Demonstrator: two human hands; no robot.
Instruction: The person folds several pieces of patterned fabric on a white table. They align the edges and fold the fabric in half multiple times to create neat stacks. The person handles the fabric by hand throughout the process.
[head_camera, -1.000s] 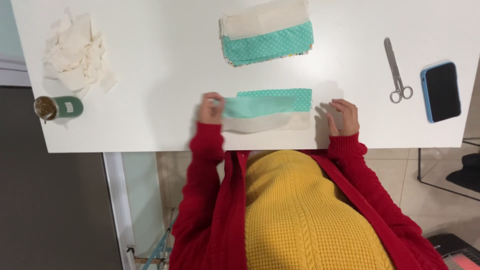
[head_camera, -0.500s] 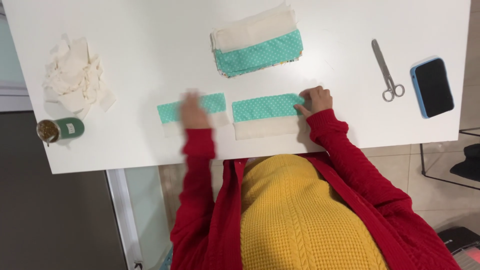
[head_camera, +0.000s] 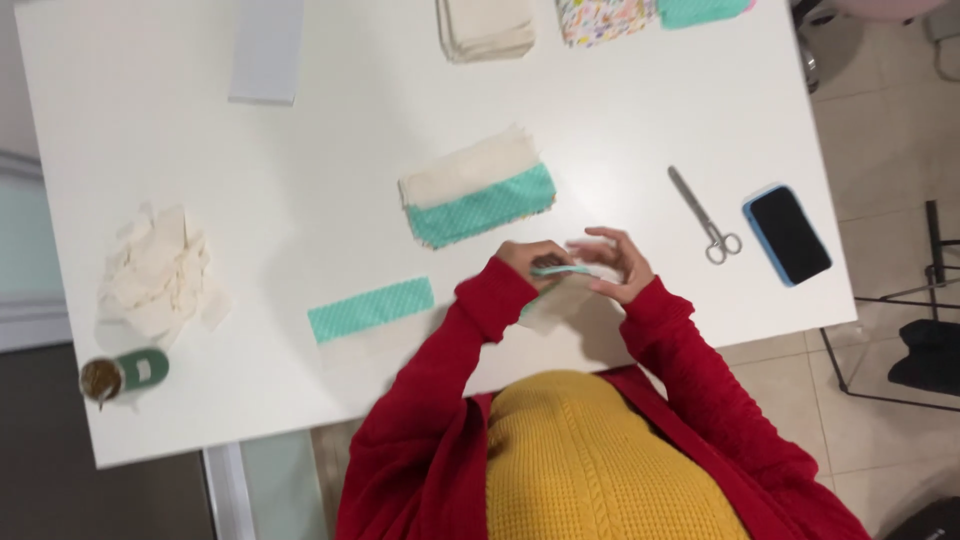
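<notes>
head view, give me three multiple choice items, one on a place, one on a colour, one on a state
1. Where are the scissors?
A. between the hands and the phone
B. on the scrap pile
C. under the fabric stack

2. What colour is the strip lying flat on the table?
A. red
B. teal
C. yellow

3. How is the fabric piece at the hands?
A. lying flat, untouched
B. held by left hand and right hand
C. rolled up

Key: 1 A, the scissors lie just left of the phone; 2 B, teal with small dots; 3 B, both hands grip it.

white table (head_camera: 300, 130) – evenly lit | beige tiled floor (head_camera: 880, 120); black metal rack (head_camera: 915, 345)
</notes>
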